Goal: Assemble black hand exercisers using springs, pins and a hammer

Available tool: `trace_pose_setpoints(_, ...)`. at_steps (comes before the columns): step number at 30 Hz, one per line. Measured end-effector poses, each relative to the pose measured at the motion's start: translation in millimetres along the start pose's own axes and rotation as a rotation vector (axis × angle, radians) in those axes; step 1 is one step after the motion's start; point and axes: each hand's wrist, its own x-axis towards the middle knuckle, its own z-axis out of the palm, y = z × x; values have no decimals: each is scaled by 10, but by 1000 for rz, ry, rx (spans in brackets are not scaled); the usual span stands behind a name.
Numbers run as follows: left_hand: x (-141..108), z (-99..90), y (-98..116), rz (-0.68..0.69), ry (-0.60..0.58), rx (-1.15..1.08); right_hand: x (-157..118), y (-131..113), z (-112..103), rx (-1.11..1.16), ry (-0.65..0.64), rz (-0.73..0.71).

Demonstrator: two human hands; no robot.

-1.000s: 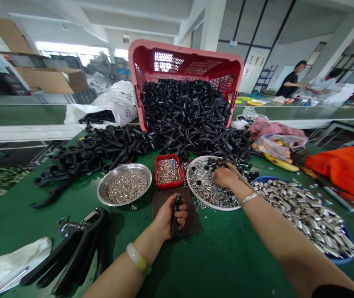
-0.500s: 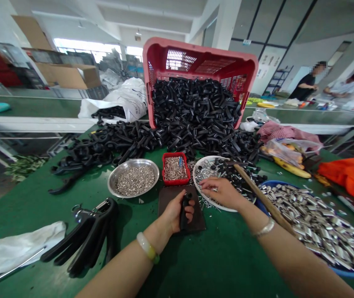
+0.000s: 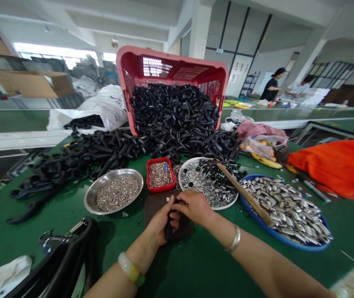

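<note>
My left hand (image 3: 156,227) is wrapped round a black plastic handle-shaped part (image 3: 169,229), held upright above a dark square plate (image 3: 185,231). My right hand (image 3: 197,207) meets it at the part's upper end, thumb and fingers pinched together there. Whatever sits between those fingertips is too small or hidden to name. A red tray (image 3: 148,176) of small metal pins stands just beyond the plate. Right of it, a white dish (image 3: 226,207) holds metal eyelets and black-capped bolts. A metal bowl (image 3: 87,203) of small metal pieces lies to the left.
A wooden-handled hammer (image 3: 245,195) rests across the dish's edge and a blue basin (image 3: 307,247) of metal sleeves. Behind, a tipped red crate (image 3: 172,58) spills black parts. Black-handled assemblies (image 3: 68,256) lie front left, an orange cloth (image 3: 341,165) right. Two people work far off.
My right hand has moved from the white dish to the top of the black part in my left hand, its fingers now pinched. The camera view has turned to the right.
</note>
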Motion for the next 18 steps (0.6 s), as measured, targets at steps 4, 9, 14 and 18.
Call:
trace_pose_setpoints(4, -14, -30, 31, 18, -9, 13, 284, 393, -188, -65, -248, -17)
trace_pose_setpoints(9, 10, -23, 48, 17, -14, -39, 735, 1130, -289, -346, -161, 374)
trace_pose_setpoints(14, 25, -55, 46, 38, -40, -33, 865, 1325, -151, -352, -149, 472)
trace_pose_setpoints(18, 27, -69, 59, 42, -66, -64, 724, 1088, -182, -269, -90, 451)
